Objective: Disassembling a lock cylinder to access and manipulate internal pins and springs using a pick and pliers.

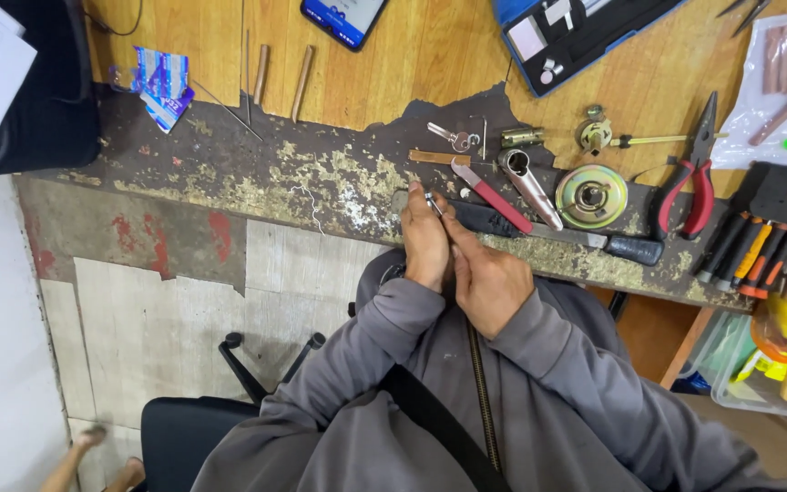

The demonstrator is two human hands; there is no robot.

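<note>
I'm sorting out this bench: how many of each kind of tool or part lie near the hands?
Pliers with red handles: 1
Round brass-coloured lock plate: 1
Silver lock cylinder: 1
Key: 1
Dark-handled file: 1
Red-handled blade: 1
Small metal piece held by the left hand and right hand: 1
Total: 7

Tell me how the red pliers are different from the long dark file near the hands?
The red pliers have two red handles and stand nearly straight up and down on the wooden bench; the dark file is one long flat bar with a single black handle, lying sideways along the worn bench edge. The pliers lie far from both hands; the file passes right behind the left hand and right hand. Both are hand tools lying untouched.
</note>
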